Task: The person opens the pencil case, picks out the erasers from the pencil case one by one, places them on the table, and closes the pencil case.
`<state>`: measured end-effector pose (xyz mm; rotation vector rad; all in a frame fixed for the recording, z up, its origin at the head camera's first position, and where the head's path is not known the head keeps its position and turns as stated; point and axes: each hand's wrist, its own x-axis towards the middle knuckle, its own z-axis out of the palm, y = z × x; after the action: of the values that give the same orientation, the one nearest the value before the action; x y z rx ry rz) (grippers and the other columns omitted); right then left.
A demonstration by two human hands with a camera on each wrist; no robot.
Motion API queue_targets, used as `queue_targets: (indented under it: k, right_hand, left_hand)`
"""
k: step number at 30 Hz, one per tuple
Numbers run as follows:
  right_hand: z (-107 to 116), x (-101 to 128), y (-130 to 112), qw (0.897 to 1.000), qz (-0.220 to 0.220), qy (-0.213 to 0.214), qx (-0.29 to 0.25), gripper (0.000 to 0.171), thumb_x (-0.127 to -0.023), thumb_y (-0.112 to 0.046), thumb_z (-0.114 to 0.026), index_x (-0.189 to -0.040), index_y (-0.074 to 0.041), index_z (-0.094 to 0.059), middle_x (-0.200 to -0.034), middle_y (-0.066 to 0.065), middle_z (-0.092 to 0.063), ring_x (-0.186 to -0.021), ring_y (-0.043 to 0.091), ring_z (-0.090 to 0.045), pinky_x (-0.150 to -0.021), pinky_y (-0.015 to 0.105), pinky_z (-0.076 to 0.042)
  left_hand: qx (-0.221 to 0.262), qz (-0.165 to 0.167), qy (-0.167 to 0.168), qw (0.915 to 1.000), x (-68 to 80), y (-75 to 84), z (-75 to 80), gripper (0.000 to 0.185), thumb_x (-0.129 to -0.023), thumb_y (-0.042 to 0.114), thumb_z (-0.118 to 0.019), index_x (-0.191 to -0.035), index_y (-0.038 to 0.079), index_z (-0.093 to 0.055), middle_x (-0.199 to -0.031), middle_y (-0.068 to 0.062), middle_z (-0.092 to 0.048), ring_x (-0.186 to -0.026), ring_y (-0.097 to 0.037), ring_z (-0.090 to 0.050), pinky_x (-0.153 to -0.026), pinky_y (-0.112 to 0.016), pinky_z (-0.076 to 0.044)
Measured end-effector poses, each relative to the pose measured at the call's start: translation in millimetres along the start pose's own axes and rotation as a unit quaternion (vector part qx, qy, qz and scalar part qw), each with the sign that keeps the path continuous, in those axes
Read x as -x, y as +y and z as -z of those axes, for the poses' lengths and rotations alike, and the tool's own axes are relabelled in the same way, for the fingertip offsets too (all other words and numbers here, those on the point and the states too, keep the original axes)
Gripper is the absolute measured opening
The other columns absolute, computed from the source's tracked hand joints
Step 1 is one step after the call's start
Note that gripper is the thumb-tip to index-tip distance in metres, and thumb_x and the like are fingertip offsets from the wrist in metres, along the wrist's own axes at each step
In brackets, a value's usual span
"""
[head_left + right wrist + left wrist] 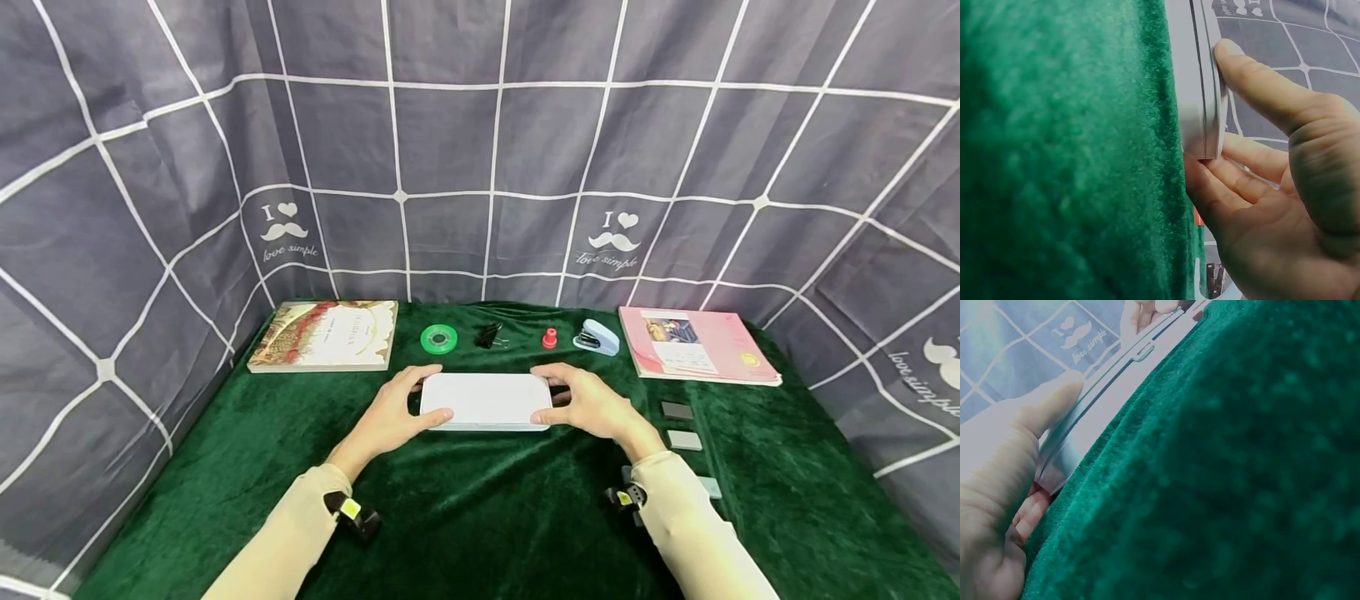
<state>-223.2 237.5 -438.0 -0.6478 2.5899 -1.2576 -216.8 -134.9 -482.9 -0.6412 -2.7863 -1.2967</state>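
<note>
A white flat case with rounded corners, like a pencil box, lies lid up on the green cloth. My left hand grips its left end, thumb on the top near edge and fingers round the far side. At the other end my right hand holds it the same way, its thumb at the near right corner. In the left wrist view a small clasp shows on the case's long side beside a lid seam. The right wrist view has fingertips close under the case's end.
Behind the case stand a green tape roll, black binder clips, a small red object and a light blue stapler. Books flank them, one patterned, one pink. Small blocks lie by my right forearm, partly hidden.
</note>
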Motion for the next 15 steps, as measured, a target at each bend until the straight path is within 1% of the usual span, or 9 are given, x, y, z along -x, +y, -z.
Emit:
queue_targets:
  k: [8, 15]
  right_hand:
    - [-3.6, 1.8, 2.2, 1.000, -0.007, 0.000, -0.015, 0.077, -0.093, -0.015, -0.094, -0.157, 0.002, -0.056, -0.142, 0.026, -0.066, -0.119, 0.037, -0.074, -0.099, 0.050, -0.064]
    - [-4.1, 1.7, 1.9, 1.000, -0.003, 0.003, -0.018, 0.076, -0.092, -0.014, -0.094, -0.156, 0.002, -0.056, -0.143, 0.025, -0.066, -0.121, 0.038, -0.073, -0.101, 0.052, -0.063]
  left_hand:
    - [-0.002, 0.002, -0.002, 1.0000, 1.1, 1.0, -1.7, 0.085, -0.097, 0.053, -0.086, -0.166, 0.017, -0.052, -0.161, -0.010, -0.057, -0.141, -0.039, -0.060, -0.116, -0.064, -0.050]
    - [-0.003, -0.001, 0.002, 1.0000, 1.5, 0.6, -1.5, 0.085, -0.097, 0.054, -0.086, -0.166, 0.017, -0.053, -0.161, -0.011, -0.057, -0.140, -0.039, -0.060, -0.115, -0.065, -0.050]
